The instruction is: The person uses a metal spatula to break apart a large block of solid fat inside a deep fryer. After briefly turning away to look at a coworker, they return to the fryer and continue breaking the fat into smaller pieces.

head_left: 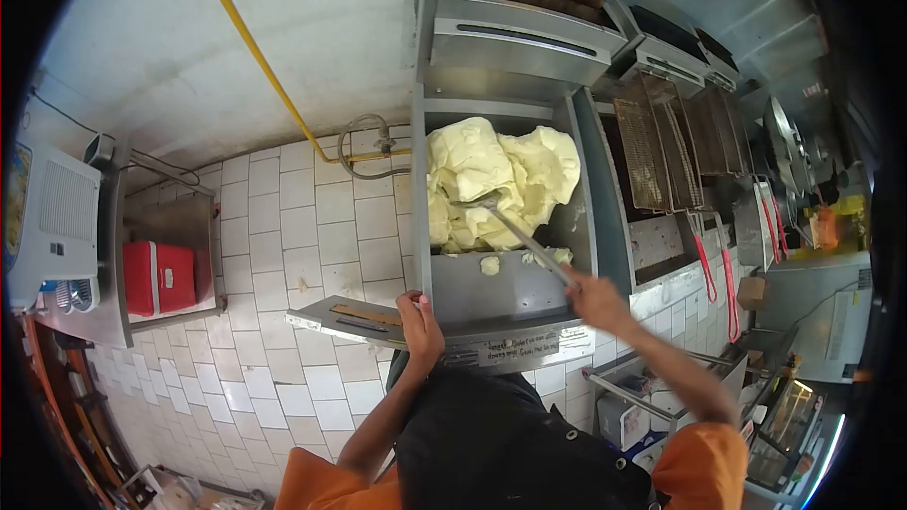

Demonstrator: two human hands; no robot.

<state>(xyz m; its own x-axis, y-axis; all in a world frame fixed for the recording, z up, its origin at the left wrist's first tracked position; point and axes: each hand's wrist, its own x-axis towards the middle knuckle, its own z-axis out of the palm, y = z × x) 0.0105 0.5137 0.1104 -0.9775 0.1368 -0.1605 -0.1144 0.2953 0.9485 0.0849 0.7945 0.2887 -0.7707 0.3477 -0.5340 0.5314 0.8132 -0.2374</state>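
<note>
My right hand [597,302] is closed around the handle of a long metal spatula [531,244], at the front right of a steel deep-fryer vat [501,288]. The spatula's head is partly hidden in pale yellow solid fat [472,156] heaped in the vat. Small lumps of fat [489,265] lie on the bare metal nearer to me. My left hand [420,326] is at the vat's front left corner, fingers curled over the edge of an open metal fryer door [345,319]. Handwriting marks a label [521,348] on the fryer's front.
To the right are wire fryer baskets [652,156] with red handles [728,293] jutting towards me. A yellow gas pipe [260,57] and a hose [364,170] run behind on the left. A red cooler box [159,279] stands on a shelf at the left, above white floor tiles [321,217].
</note>
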